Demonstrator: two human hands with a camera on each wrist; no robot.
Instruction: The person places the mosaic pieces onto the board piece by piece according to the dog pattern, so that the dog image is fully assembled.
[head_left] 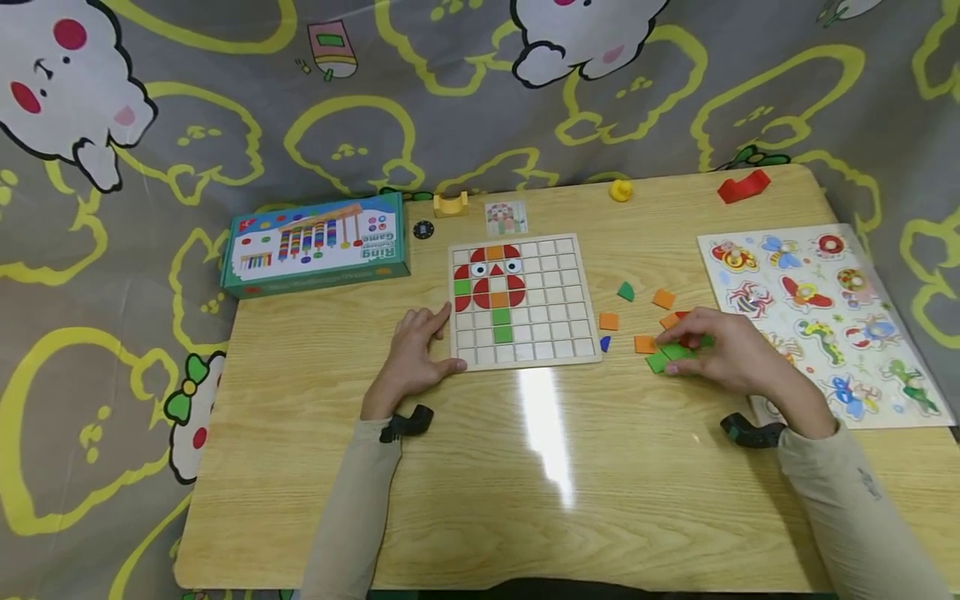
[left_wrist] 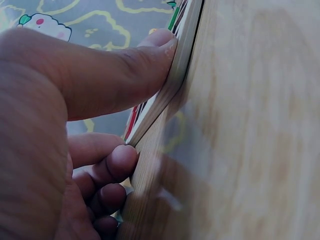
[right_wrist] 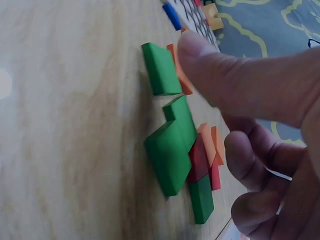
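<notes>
A wooden grid board (head_left: 558,325) lies on the table. Red, orange, green and white tiles fill part of its left side, two of them round black-and-white eyes. My left hand (head_left: 412,354) holds the board's near left corner, its thumb against the near edge and a finger at the left side. In the left wrist view the thumb touches the board edge (left_wrist: 187,55). My right hand (head_left: 720,350) hovers over loose tiles right of the board, thumb and fingers apart. Green tiles (right_wrist: 167,155) lie in a cluster below it with red tiles (right_wrist: 198,159); no tile shows between the fingers.
Near the board lie loose orange tiles (head_left: 608,322), a green quarter-round (head_left: 626,291) and a blue piece (head_left: 605,343). An insect puzzle board (head_left: 806,400) is on the right. Behind are a picture card (head_left: 507,218), a game box (head_left: 315,246), a yellow duck (head_left: 621,191) and a red block (head_left: 744,187).
</notes>
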